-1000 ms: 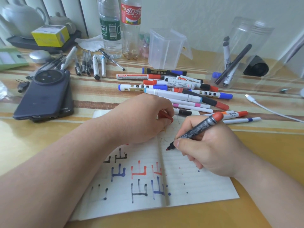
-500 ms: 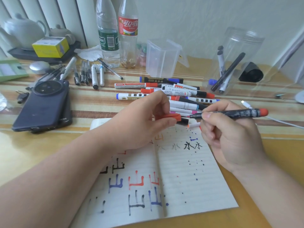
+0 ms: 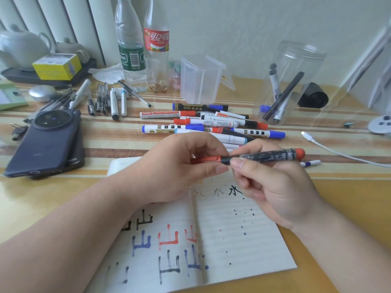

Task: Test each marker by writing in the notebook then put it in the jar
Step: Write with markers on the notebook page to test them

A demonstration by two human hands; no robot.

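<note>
A dark marker (image 3: 268,155) w/ a red end is pinched in the right hand (image 3: 275,187) and held approx. level above the notebook (image 3: 232,240), which lies open on the desk (image 3: 349,197) w/ blue, red & black strokes on its pages. A red cap (image 3: 206,159) is pinched betw. thumb & fingers of the left hand (image 3: 177,166), its mouth meeting the marker's tip end. A pile of markers (image 3: 211,123) lies just behind the hands. The clear jar (image 3: 306,60) stands at rear right, a few pens leaning inside.

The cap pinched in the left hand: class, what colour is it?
Orange-red; the cap shows best in the head view.
</note>
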